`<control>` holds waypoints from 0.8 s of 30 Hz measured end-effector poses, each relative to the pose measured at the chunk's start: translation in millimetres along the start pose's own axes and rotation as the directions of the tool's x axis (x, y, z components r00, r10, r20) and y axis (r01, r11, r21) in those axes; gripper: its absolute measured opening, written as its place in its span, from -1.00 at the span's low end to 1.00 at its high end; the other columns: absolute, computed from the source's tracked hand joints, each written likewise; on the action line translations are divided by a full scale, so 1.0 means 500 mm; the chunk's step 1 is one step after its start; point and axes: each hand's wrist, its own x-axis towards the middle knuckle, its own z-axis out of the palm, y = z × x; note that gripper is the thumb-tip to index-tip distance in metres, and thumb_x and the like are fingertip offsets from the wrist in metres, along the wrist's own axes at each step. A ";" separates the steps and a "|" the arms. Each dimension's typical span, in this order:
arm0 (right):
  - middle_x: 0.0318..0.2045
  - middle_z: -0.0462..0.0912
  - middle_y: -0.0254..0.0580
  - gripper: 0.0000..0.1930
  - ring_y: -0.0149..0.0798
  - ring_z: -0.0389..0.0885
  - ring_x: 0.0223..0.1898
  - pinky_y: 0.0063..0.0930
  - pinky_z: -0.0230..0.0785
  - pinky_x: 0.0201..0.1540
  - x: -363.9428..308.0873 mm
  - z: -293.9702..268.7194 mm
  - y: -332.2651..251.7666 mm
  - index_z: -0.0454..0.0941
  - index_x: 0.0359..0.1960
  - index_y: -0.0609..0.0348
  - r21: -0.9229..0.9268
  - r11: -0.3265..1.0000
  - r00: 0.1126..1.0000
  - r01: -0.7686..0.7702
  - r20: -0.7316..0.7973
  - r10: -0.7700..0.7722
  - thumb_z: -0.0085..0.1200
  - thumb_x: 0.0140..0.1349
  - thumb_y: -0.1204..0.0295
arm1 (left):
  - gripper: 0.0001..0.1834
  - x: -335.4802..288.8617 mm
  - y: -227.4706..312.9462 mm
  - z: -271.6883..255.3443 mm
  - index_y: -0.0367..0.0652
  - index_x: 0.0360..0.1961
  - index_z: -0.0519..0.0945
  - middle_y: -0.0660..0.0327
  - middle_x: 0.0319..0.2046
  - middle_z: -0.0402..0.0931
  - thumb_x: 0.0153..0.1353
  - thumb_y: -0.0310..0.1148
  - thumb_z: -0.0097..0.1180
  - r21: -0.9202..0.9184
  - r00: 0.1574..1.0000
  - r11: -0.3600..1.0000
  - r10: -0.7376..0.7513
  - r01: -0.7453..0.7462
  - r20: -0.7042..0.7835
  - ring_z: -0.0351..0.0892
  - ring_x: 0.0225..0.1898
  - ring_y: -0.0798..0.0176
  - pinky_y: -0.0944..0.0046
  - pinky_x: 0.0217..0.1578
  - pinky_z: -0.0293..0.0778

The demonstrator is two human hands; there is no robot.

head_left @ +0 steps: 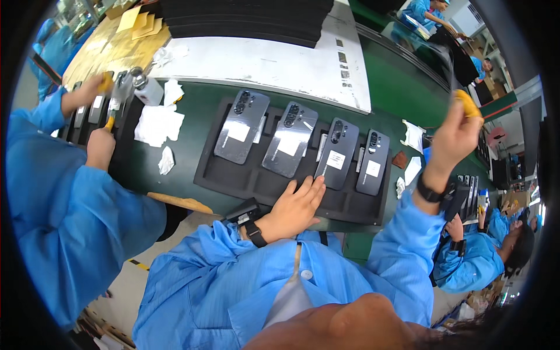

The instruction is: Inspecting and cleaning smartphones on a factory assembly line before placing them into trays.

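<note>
On black tray point(233, 182), left hand point(294, 207)

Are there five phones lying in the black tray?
No, the black tray holds four phones, lying side by side with their backs up, and the left hand rests on its front edge.

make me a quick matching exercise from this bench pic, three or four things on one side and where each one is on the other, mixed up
Things:
1. left hand
2. right hand
3. white wipes
4. stack of dark trays

Places:
A. raised above the belt, pinching a small yellow piece
B. far edge of the white table
C. resting on the black foam tray of phones
D. on the green mat, left of the tray

Pairs: 1-C, 2-A, 3-D, 4-B
</note>
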 end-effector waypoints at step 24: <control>0.10 0.52 0.20 -0.57 0.17 0.45 0.19 -0.08 0.30 0.27 -0.450 0.117 -0.189 0.56 -0.07 0.33 0.266 0.961 0.586 0.081 0.767 -0.262 0.35 -0.01 0.45 | -0.81 -0.030 -0.151 -0.094 -0.24 -0.43 0.55 0.00 -0.37 0.52 0.10 -0.36 0.30 0.021 0.841 0.858 -0.499 0.514 -0.207 0.53 -0.23 -0.12 -0.03 -0.23 0.48</control>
